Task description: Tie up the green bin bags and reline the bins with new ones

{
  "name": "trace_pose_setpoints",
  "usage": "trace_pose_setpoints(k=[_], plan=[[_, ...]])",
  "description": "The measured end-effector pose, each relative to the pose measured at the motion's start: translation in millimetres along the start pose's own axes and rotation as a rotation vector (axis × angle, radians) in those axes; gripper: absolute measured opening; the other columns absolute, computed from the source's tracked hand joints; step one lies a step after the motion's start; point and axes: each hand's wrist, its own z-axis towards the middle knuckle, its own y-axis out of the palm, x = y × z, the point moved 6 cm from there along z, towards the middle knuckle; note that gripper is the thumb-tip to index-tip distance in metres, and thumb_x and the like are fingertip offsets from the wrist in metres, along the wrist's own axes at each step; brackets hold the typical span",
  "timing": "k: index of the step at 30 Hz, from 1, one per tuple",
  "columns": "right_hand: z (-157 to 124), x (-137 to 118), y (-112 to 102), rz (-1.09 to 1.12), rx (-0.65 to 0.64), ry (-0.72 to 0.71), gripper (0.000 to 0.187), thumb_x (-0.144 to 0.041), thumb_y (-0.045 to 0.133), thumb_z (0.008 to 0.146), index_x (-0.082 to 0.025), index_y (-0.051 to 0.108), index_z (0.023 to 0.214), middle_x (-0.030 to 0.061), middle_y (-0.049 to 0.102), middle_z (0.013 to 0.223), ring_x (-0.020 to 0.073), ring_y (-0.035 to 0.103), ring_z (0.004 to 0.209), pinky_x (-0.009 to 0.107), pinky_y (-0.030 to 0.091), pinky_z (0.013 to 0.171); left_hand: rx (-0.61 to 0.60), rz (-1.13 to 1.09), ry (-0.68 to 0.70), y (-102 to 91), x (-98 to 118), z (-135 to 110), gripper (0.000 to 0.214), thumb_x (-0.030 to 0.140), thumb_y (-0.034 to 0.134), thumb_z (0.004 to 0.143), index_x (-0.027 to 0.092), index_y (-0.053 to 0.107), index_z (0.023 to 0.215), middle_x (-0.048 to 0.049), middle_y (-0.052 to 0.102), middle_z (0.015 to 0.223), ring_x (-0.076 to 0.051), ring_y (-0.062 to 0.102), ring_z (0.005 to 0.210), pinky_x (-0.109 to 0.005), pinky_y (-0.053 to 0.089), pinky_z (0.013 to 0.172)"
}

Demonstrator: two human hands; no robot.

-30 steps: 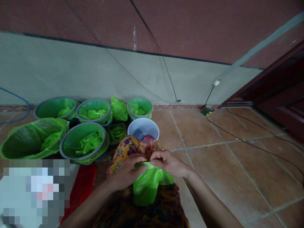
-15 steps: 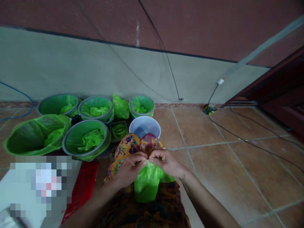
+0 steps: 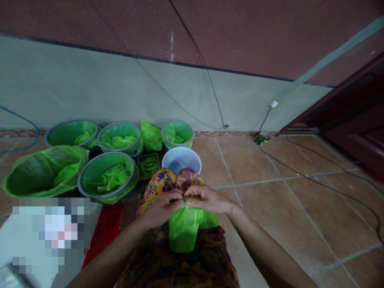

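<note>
A thin, bright green plastic bag [image 3: 183,234] hangs over my lap, its upper edge gathered between my two hands. My left hand [image 3: 165,207] pinches that edge from the left, thumb against fingers. From the other side, my right hand [image 3: 210,199] grips the same edge, its fingertips almost meeting those of the left. Part of the bag spreads to the right below my right hand. Just beyond my patterned knees [image 3: 159,184] stands a pale round basin [image 3: 181,160]; its front rim is partly hidden by them.
Several green-lined buckets, including a front bucket [image 3: 108,176], stand at the left with green bundles inside. Beside them are a green bag [image 3: 151,134] and a small dark tray [image 3: 149,166]. A red basket [image 3: 105,226] lies lower left. A black cable [image 3: 312,178] crosses the tiles [image 3: 270,216].
My right hand has turned flatter over the bag's edge, and more green plastic shows beneath it. The bag hangs slightly higher. The whole view has shifted a little.
</note>
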Motion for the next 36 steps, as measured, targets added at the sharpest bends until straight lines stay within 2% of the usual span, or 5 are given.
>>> trace_pose_setpoints(k=[8,21,28,31,36], plan=[[-0.1,2.3,-5.8,-0.166,-0.287,0.136,0.038,-0.051,0.066,0.080,-0.016,0.060,0.066,-0.0070,0.037,0.059,0.0060,0.030,0.054,0.020,0.024,0.048,-0.219,0.150,0.062,2.7,14.7,12.3,0.020,0.037,0.062,0.080,0.017,0.066,0.077,-0.0039,0.066,0.094,-0.018,0.058,0.090,-0.027,0.044,0.084],[-12.6,18.7,-7.9,-0.028,-0.035,0.058,0.037,-0.049,0.069,0.079,-0.013,0.068,0.071,-0.0045,0.049,0.062,0.0074,0.039,0.059,0.021,0.031,0.055,-0.134,0.018,0.055,0.8,3.2,10.2,0.017,0.028,0.062,0.078,0.017,0.069,0.067,-0.0043,0.067,0.089,-0.017,0.061,0.083,-0.028,0.044,0.078],[-21.1,15.6,-12.7,-0.041,-0.055,0.118,0.035,-0.048,0.070,0.079,-0.014,0.067,0.085,-0.0038,0.056,0.072,0.0093,0.048,0.066,0.021,0.037,0.061,-0.185,0.096,-0.009,-0.7,8.7,9.8,0.016,0.027,0.058,0.081,0.017,0.070,0.084,-0.0033,0.069,0.095,-0.018,0.061,0.090,-0.028,0.044,0.084],[-19.7,5.2,-13.6,-0.139,-0.086,0.092,0.039,-0.040,0.078,0.071,-0.018,0.066,0.101,-0.0020,0.063,0.089,0.0132,0.055,0.080,0.023,0.043,0.071,-0.237,0.119,-0.012,1.8,15.4,9.6,0.026,0.026,0.063,0.075,0.019,0.067,0.100,-0.0012,0.068,0.099,-0.019,0.061,0.094,-0.028,0.045,0.085],[-27.4,0.7,-14.2,-0.273,-0.035,0.105,0.027,-0.021,0.073,0.072,-0.019,0.067,0.098,-0.0017,0.067,0.092,0.0156,0.060,0.086,0.025,0.045,0.077,-0.279,0.281,0.007,8.7,25.0,8.1,0.039,0.025,0.066,0.070,0.021,0.059,0.108,-0.0010,0.065,0.105,-0.020,0.059,0.097,-0.030,0.045,0.086]])
